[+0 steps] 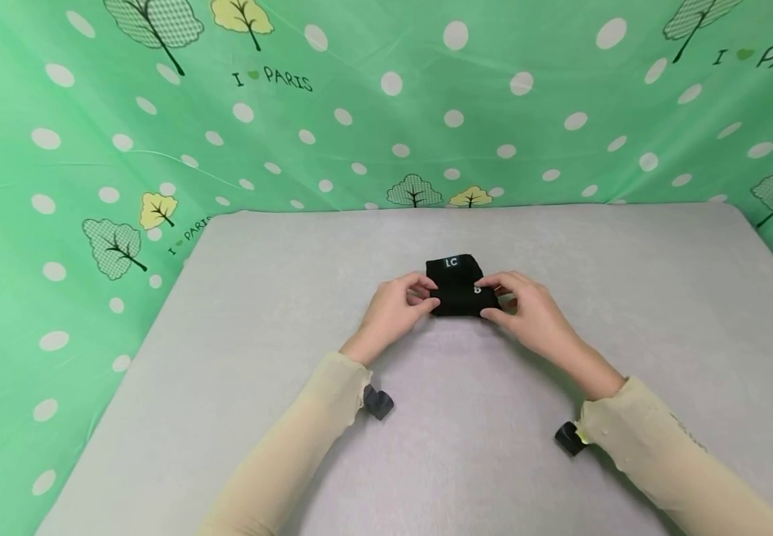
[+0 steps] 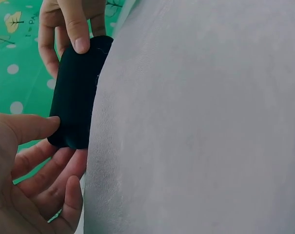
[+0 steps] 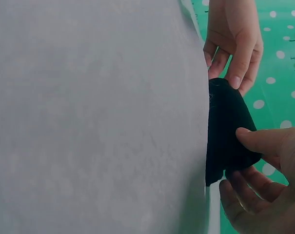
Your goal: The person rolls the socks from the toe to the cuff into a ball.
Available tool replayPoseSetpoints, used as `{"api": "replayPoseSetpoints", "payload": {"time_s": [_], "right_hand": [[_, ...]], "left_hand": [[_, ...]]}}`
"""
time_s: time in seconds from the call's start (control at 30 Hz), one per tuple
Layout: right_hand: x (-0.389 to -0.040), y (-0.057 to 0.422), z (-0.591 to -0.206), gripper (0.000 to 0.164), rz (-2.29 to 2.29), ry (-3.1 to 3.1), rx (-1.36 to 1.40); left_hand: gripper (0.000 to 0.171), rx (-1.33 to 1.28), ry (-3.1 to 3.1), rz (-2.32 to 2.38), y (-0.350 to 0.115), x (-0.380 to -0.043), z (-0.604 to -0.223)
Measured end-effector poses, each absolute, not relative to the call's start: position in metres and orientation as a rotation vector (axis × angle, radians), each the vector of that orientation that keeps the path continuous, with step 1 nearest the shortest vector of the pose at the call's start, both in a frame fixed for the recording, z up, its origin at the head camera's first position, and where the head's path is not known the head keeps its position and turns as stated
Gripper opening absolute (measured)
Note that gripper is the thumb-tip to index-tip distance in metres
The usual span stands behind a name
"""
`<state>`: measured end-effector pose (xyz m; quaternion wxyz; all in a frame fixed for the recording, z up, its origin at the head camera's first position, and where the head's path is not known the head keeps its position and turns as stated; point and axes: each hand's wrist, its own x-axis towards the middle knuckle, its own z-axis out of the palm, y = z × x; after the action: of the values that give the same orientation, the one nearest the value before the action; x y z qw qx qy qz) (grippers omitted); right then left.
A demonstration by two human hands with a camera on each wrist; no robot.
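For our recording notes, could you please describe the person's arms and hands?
The left hand and right hand wear no gloves. The long left sleeve and right sleeve are pale beige, the latter faintly marked. A small black block juts out beside each sleeve.
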<state>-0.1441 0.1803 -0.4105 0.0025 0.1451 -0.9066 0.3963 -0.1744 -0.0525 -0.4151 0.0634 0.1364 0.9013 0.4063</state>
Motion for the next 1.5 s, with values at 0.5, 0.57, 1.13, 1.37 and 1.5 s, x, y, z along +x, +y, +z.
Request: {"api": "replayPoseSetpoints", "payload": {"time_s": [0.5,0.57,1.13,1.37,1.5], "right_hand": [[-0.138,0.181,-0.406,0.03,1.337,-2.834,0.395],[-0.138,0.182,-0.403,0.03,1.325,-2.84,0.392],[-0.138,0.178,-0.411,0.026,1.304,-2.839,0.342],[-0.141,0.175,-0.406,0.032,1.196,-2.8,0.433],[-0.14,0.175,-0.405,0.031,1.059,-2.807,0.55]], "left_hand": [[0.019,0.382,2.694,1.288,-0.055,-0.17,-0.413],[0.018,0.395,2.698,1.291,-0.055,-0.171,-0.411],[0.024,0.674,2.766,1.188,-0.053,-0.155,-0.415],[0.023,0.633,2.893,0.972,-0.05,-0.156,-0.409],[0.022,0.622,2.962,0.839,-0.048,-0.155,-0.407]]}}
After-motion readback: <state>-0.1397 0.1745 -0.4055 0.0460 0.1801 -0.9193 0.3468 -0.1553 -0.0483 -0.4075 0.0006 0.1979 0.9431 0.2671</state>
